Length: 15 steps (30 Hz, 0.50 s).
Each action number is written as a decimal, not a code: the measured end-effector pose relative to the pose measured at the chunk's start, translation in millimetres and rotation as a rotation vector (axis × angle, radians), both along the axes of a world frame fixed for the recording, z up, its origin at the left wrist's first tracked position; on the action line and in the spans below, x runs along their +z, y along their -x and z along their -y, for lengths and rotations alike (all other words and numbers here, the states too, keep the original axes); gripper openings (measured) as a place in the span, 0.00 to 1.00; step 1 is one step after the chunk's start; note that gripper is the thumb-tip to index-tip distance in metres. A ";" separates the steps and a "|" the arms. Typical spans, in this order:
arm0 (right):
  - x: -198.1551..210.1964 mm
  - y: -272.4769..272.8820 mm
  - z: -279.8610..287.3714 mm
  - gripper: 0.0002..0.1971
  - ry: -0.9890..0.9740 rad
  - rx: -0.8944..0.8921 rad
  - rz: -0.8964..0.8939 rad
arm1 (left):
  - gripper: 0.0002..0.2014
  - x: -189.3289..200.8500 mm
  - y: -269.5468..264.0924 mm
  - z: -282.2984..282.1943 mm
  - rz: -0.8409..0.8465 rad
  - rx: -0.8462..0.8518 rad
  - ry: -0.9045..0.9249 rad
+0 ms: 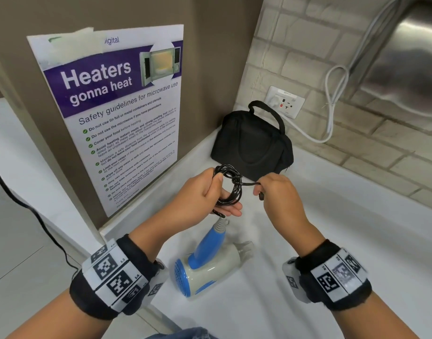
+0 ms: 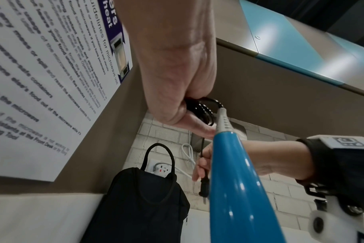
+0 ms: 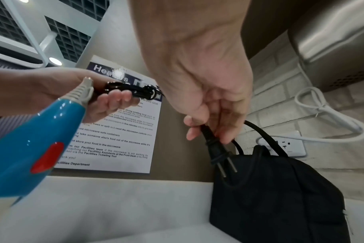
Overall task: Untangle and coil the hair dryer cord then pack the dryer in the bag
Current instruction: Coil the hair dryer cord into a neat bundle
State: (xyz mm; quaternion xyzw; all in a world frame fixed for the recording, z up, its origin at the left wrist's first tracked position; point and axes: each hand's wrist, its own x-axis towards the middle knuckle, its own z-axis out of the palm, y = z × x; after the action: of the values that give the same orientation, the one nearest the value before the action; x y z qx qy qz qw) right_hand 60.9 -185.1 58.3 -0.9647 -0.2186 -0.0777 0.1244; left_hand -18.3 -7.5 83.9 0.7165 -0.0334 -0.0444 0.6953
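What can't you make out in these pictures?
- Bag opening: head view, zip side faces away; open or closed, cannot tell.
- Dryer nozzle: head view, blurred.
- Cord wrap: whether knotted, too tangled; left hand covers part.
- Plug: head view, right hand hides it.

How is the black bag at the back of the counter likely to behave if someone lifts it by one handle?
The black bag looks like soft fabric and slumps against the wall, so it would probably sag rather than hold its shape. Its thin loop handle stands up, so it should be easy to hook. It seems unfilled, so likely light.
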 end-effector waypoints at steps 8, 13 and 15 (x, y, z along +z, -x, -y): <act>8.6 -2.6 -18.3 0.13 -0.762 -0.172 -0.358 | 0.13 -1.4 0.6 2.9 -0.006 0.046 0.034; 23.8 3.4 -24.7 0.13 -1.232 -0.162 -0.710 | 0.16 -5.2 -1.0 2.1 0.004 0.075 0.013; 25.9 5.3 -25.6 0.13 -1.285 -0.143 -0.776 | 0.16 -5.6 -0.4 2.5 0.014 0.083 0.009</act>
State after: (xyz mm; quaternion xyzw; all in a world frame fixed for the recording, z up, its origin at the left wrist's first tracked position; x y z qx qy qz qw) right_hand 55.6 -159.5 84.2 -0.6724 -0.0074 0.1475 0.7253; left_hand -18.0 -10.0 78.3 0.7143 -0.0089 -0.0104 0.6997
